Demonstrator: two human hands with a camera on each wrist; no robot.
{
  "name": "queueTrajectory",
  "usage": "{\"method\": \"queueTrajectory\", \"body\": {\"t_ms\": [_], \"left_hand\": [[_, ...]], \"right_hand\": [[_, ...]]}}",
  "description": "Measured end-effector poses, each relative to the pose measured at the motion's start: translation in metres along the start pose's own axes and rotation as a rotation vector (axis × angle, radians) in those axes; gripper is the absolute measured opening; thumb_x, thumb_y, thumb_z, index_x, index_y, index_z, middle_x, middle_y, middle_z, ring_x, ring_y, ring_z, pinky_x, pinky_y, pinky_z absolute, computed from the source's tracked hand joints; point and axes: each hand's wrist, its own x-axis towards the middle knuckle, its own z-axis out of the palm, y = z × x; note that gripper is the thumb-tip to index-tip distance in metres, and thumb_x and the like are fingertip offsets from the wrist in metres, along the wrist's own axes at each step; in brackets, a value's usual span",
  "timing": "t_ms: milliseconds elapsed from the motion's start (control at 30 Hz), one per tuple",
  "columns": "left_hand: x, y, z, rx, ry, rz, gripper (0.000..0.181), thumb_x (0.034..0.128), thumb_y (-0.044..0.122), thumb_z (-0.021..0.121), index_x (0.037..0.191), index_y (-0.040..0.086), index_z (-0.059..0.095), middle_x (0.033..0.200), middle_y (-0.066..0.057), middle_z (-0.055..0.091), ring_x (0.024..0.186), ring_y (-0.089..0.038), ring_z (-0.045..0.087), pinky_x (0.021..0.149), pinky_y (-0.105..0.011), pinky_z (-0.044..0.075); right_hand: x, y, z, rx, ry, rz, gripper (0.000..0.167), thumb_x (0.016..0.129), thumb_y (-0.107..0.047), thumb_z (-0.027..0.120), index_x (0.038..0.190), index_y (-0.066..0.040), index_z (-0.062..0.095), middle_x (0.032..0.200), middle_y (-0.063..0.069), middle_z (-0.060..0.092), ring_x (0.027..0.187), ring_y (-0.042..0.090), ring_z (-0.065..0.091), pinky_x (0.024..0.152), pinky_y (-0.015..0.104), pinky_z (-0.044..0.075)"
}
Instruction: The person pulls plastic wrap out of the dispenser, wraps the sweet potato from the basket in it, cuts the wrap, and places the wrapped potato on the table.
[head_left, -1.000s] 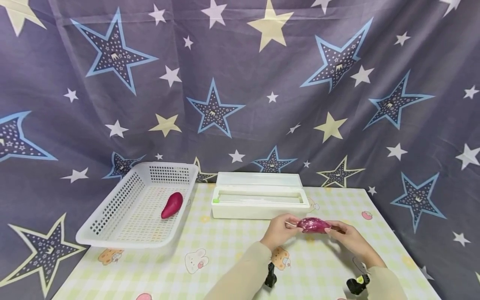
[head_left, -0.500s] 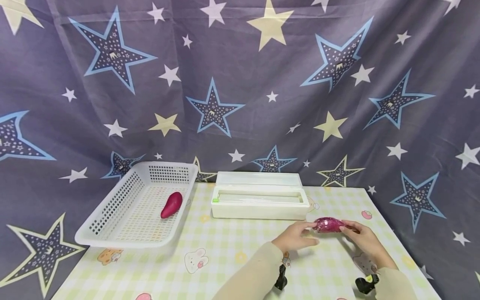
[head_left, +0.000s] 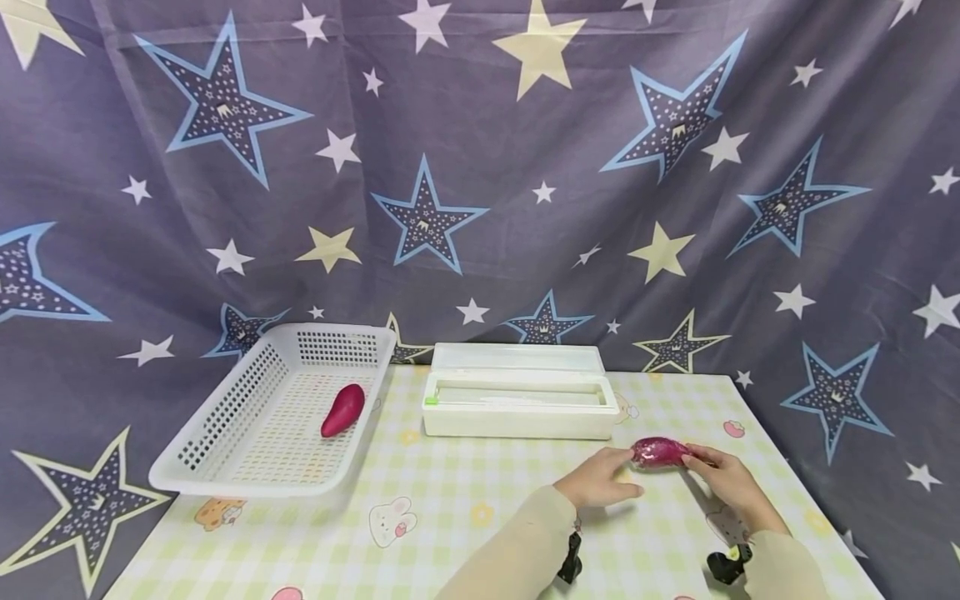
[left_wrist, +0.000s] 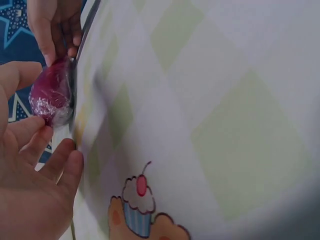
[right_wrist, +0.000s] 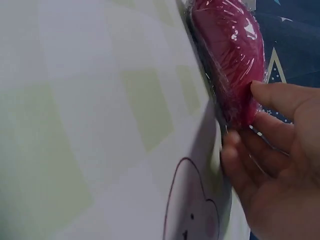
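A red-purple sweet potato [head_left: 660, 452] wrapped in clear film lies low over the table, right of centre in the head view. My right hand [head_left: 727, 482] holds its right end; in the right wrist view the thumb [right_wrist: 280, 97] presses on one side and fingers lie at the tapered tip. At the other end, my left hand [head_left: 600, 479] has its fingers spread loosely, fingertips at the film, the thumb apart from it. Shiny wrinkled film [left_wrist: 50, 106] shows on the rounded end in the left wrist view.
Behind the hands stands a white cling film box [head_left: 517, 421] with its lid raised. At left, a white perforated basket [head_left: 247, 483] holds another sweet potato [head_left: 343, 410], unwrapped. A checked cloth [head_left: 450, 533] covers the table, and a starred curtain [head_left: 480, 125] hangs behind.
The wrapped sweet potato and both hands have shifted right. My left hand has loosened from pinching the film at the left end, and its fingers have spread.
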Motion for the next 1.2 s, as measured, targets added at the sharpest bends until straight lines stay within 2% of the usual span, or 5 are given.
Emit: {"method": "queueTrajectory", "body": {"t_ms": [100, 233, 667, 833, 1200], "left_hand": [[-0.001, 0.002, -0.001, 0.032, -0.001, -0.002, 0.070, 0.0960, 0.038, 0.064, 0.153, 0.005, 0.040, 0.153, -0.008, 0.042, 0.139, -0.016, 0.039, 0.113, -0.027, 0.031], [-0.002, 0.001, -0.001, 0.043, -0.007, -0.003, 0.069, 0.0961, 0.037, 0.064, 0.153, 0.007, 0.040, 0.153, -0.006, 0.041, 0.139, -0.015, 0.039, 0.113, -0.027, 0.032], [-0.002, -0.007, 0.000, 0.023, 0.005, -0.008, 0.068, 0.0958, 0.037, 0.065, 0.154, 0.013, 0.040, 0.153, -0.004, 0.041, 0.139, -0.014, 0.039, 0.113, -0.028, 0.032], [-0.004, -0.008, -0.005, -0.021, 0.017, 0.005, 0.066, 0.0957, 0.033, 0.066, 0.153, 0.012, 0.041, 0.153, -0.005, 0.043, 0.137, -0.015, 0.042, 0.112, -0.029, 0.034], [-0.013, -0.005, -0.014, -0.152, 0.008, -0.057, 0.064, 0.0973, 0.031, 0.065, 0.154, 0.014, 0.040, 0.154, -0.008, 0.040, 0.127, -0.023, 0.054, 0.106, -0.030, 0.043]], "right_hand": [[0.000, -0.002, 0.001, -0.018, -0.001, 0.007, 0.065, 0.104, -0.040, 0.052, 0.144, 0.011, 0.044, 0.144, 0.035, 0.043, 0.134, 0.054, 0.036, 0.106, 0.069, 0.030], [-0.001, -0.003, 0.001, -0.024, -0.009, 0.011, 0.065, 0.105, -0.040, 0.052, 0.145, 0.010, 0.041, 0.144, 0.034, 0.043, 0.134, 0.053, 0.037, 0.106, 0.069, 0.030], [-0.002, -0.002, 0.000, 0.017, -0.034, -0.026, 0.062, 0.106, -0.035, 0.050, 0.148, 0.009, 0.036, 0.140, 0.034, 0.048, 0.128, 0.050, 0.044, 0.102, 0.062, 0.041], [-0.002, -0.003, -0.002, 0.019, -0.020, -0.037, 0.058, 0.106, -0.030, 0.051, 0.147, 0.009, 0.038, 0.138, 0.035, 0.048, 0.127, 0.050, 0.045, 0.101, 0.060, 0.043], [-0.001, -0.009, -0.004, -0.043, -0.015, -0.030, 0.057, 0.106, -0.031, 0.049, 0.146, 0.008, 0.038, 0.141, 0.038, 0.042, 0.129, 0.055, 0.040, 0.102, 0.068, 0.035]]}}
